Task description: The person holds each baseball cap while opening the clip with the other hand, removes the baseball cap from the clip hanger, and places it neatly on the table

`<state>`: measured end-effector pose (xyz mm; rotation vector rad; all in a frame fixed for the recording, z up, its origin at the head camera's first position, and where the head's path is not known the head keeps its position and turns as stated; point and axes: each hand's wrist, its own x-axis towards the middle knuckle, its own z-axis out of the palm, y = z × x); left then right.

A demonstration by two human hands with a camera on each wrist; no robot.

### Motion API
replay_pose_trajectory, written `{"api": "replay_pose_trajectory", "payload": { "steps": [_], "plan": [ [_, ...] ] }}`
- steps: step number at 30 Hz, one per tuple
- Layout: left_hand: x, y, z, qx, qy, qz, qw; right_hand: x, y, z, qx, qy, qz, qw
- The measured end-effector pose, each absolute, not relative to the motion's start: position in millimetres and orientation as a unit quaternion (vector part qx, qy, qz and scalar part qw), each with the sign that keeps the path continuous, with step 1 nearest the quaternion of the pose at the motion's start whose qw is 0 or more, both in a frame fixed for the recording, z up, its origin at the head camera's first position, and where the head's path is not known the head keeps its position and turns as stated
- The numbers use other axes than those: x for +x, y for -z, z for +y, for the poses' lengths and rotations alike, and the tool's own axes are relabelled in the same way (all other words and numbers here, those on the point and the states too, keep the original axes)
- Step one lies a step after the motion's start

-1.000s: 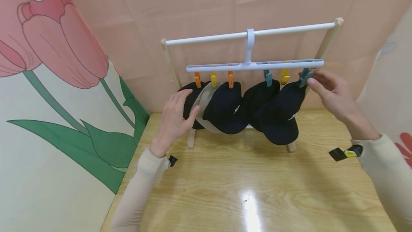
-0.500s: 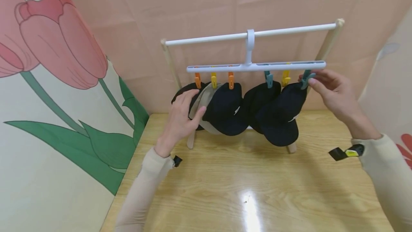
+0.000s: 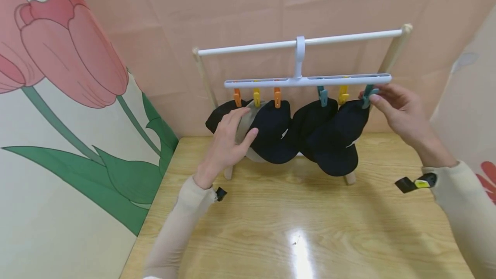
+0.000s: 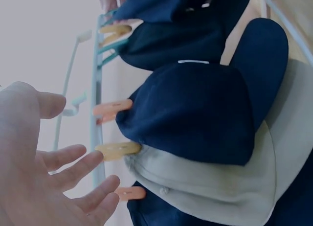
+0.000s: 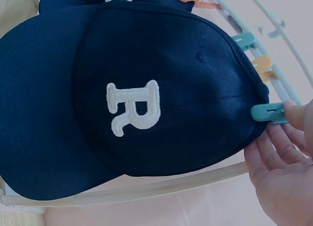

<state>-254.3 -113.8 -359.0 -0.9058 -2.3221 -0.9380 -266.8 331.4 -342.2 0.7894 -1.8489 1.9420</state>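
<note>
A pale clip hanger [image 3: 267, 83] carries several baseball caps hung from coloured clips. At its right end my right hand [image 3: 404, 117] pinches a teal clip [image 5: 269, 112] between thumb and fingers; some fingertips lie behind the cap's edge. From that clip hangs a navy cap [image 5: 195, 79] with a white letter R, brim downward. On the other side my left hand [image 3: 228, 143] is spread, holding nothing, in front of the left caps. Its fingers are near the yellow clip [image 4: 120, 150] of a beige cap [image 4: 220, 182], beside another navy cap [image 4: 190, 113].
The hanger hooks over a white rod [image 3: 252, 47] on a stand with wooden legs [image 3: 350, 178]. Below is a wood-grain table [image 3: 263, 218]. A pink backdrop [image 3: 232, 3] stands behind, and a tulip-painted panel [image 3: 77, 193] is at the left.
My left hand has moved rightward across the caps, from the leftmost dark cap to in front of the beige one. My right hand stays at the teal clip.
</note>
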Motion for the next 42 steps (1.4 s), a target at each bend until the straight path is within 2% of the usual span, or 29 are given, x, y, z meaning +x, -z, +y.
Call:
{"api": "replay_pose_trajectory", "payload": {
  "steps": [12, 21, 32, 42],
  "plan": [
    [-254.5, 356.0, -91.1, -0.354, 0.351, -0.838, 0.219, -263.7, 341.0, 330.5, 0.248, -0.677, -0.668, 0.185],
    [-255.2, 354.5, -76.6, -0.367, 0.34, -0.835, 0.228, -263.8, 339.5, 330.6, 0.238, -0.652, -0.694, 0.192],
    [-254.7, 349.1, -49.7, -0.392, 0.373, -0.824, 0.17, -263.2, 338.9, 332.2, 0.218, -0.627, -0.72, 0.202],
    [-256.5, 344.2, -13.3, -0.418, 0.374, -0.815, 0.15, -260.9, 338.1, 331.2, 0.223, -0.64, -0.707, 0.201]
  ]
}}
